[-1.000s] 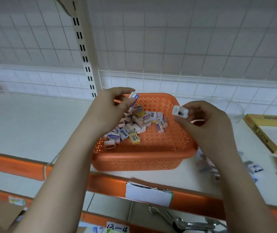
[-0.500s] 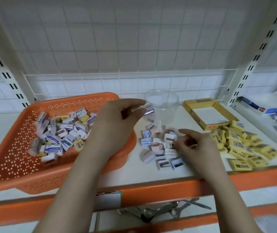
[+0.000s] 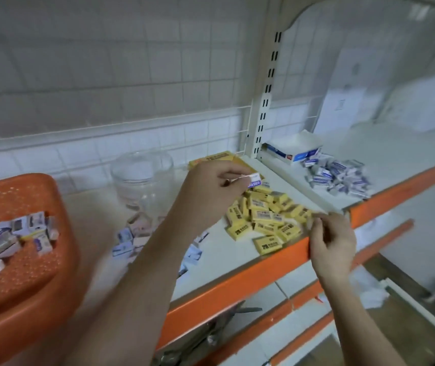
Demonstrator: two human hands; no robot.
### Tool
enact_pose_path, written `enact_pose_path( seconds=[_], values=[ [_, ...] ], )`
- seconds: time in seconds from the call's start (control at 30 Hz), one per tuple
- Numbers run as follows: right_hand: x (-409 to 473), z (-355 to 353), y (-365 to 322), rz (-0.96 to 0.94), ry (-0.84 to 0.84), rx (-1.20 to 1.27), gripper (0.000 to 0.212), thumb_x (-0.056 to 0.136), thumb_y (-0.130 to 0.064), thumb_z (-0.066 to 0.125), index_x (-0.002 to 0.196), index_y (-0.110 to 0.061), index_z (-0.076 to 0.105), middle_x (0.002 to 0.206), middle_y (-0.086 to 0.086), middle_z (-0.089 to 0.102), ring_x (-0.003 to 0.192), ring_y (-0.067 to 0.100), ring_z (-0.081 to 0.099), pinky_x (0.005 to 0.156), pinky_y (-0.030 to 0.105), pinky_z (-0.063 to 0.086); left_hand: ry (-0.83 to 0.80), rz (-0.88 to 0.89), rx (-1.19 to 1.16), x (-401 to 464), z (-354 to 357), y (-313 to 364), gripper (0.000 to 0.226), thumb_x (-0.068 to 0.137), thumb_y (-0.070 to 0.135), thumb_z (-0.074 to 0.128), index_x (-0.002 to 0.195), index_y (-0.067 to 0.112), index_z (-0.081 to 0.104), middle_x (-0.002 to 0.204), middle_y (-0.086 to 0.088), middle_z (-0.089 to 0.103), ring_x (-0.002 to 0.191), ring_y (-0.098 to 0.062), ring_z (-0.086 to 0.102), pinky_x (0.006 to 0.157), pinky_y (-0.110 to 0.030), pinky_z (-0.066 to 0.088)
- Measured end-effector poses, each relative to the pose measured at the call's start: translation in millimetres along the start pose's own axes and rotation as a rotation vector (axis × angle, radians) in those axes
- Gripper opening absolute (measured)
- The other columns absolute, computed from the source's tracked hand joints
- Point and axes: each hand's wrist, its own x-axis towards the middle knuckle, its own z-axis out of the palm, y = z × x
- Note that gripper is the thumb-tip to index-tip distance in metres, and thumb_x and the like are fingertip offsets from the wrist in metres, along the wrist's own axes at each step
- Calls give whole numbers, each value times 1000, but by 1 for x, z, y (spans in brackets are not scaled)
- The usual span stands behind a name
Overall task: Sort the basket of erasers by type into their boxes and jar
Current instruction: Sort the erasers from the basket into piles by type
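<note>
left hand (image 3: 208,188) pinches blue eraser (image 3: 253,180) | over yellow erasers (image 3: 263,217)

White tiled wall (image 3: 105,75) behind shelf (image 3: 97,233); orange shelf edge (image 3: 237,286) along its front; slotted upright (image 3: 266,101) at shelf's right rear; metal tools (image 3: 211,336) beneath shelf.

Single head view: looks forward and down, tilted, from close above the orange-edged shelf (image 3: 237,283). Basket (image 3: 13,186) at left edge, tiled wall (image 3: 105,75) behind. No second view.
</note>
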Motion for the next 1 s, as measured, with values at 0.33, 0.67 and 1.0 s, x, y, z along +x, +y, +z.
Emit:
enact_pose_path(
  seconds=[0.33, 0.67, 1.0],
  values=[
    [1, 12, 20, 12, 72, 131, 26, 78, -18, 43, 78, -8, 67, 81, -2, 64, 86, 15, 56, 81, 42, 44, -415, -25, 140, 140, 147, 1, 24, 84, 14, 66, 107, 10, 70, 96, -8, 69, 76, -17, 58, 70, -24, 46],
    [3, 14, 24, 53, 86, 153, 26, 76, -20, 45, 81, -11, 69, 83, -5, 66, 89, 13, 57, 90, 29, 41, -365, -57, 103, 187, 212, -15, 19, 76, 9, 76, 95, 7, 73, 101, -10, 70, 96, -24, 65, 90, -34, 51],
    [3, 10, 17, 67, 60, 148, 28, 77, -23, 45, 80, -9, 69, 82, -2, 66, 90, 16, 58, 91, 30, 41, -347, 50, 365, 184, 166, 1, 19, 90, 11, 56, 100, 8, 71, 103, -7, 69, 94, -20, 64, 69, -20, 42]
  ],
)
